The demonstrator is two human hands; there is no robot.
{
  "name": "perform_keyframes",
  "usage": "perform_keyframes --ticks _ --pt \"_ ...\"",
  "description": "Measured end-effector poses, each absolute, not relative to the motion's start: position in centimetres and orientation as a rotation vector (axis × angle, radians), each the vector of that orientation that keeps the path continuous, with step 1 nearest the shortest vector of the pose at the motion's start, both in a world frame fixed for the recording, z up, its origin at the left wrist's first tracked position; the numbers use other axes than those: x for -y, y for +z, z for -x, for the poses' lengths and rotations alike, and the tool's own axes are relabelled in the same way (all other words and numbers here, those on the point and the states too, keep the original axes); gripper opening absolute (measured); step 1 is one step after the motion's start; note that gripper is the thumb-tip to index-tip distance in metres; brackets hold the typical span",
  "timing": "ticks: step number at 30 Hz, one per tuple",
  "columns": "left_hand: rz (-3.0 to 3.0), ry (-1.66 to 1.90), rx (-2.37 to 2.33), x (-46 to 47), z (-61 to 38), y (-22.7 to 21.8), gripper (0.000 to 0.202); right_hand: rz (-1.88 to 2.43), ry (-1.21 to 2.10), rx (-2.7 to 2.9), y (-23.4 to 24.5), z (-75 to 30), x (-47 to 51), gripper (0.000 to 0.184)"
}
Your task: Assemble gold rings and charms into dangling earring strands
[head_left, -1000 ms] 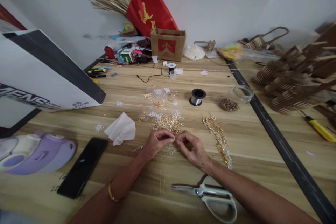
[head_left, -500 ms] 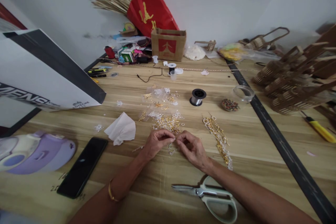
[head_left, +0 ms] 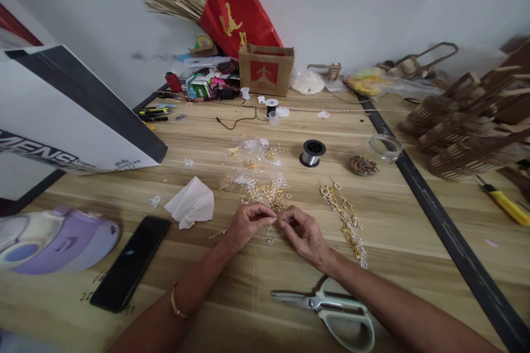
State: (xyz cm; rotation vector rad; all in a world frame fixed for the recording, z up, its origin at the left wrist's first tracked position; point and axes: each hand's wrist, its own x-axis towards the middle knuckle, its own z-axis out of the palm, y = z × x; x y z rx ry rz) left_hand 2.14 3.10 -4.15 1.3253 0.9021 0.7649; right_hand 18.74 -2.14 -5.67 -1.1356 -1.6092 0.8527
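Observation:
My left hand and my right hand meet fingertip to fingertip over the table, each closed in a pinch. Whatever lies between the fingertips is too small to make out. Just below them a thin silvery chain or strand of beads shows; whether it hangs from the fingers or rests on the wood I cannot tell. Right beyond the hands is a pile of gold and silver beads. Finished-looking gold and silver strands lie to the right of my right hand.
Scissors lie beside my right forearm. A phone, a tissue and a purple-white object are on the left. Beyond stand a wire spool and a clear jar. Small wooden baskets crowd the right.

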Motion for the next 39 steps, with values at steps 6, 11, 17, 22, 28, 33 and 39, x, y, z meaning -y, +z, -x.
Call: perform_keyframes --ticks 6,11,17,22,28,33,39 --pt "-1.328 0.768 -0.906 -3.17 -2.17 -4.11 0.012 1.134 0.846 1.61 -5.6 -18.67 2.13 0.01" --pt "-1.332 0.761 -0.909 -3.15 -2.14 -4.12 0.015 1.127 0.855 1.616 -5.61 -18.71 2.1 0.01" --pt "-1.336 0.769 -0.903 -3.1 -2.15 -4.09 0.014 1.127 0.839 1.618 -5.43 -18.68 2.13 0.011" --pt "-1.348 0.778 -0.889 -3.11 -2.17 -4.11 0.013 1.13 0.839 1.617 -5.54 -18.68 2.13 0.011" --pt "-1.363 0.786 -0.879 -3.13 -2.11 -4.18 0.014 1.125 0.846 1.614 -5.68 -18.7 2.12 0.01" --pt "-1.372 0.787 -0.878 -3.13 -2.16 -3.95 0.014 1.133 0.84 1.623 -5.67 -18.73 2.09 0.011" --pt "-1.372 0.798 -0.878 -3.11 -2.18 -4.1 0.014 1.126 0.851 1.631 -5.6 -18.74 2.1 0.011"
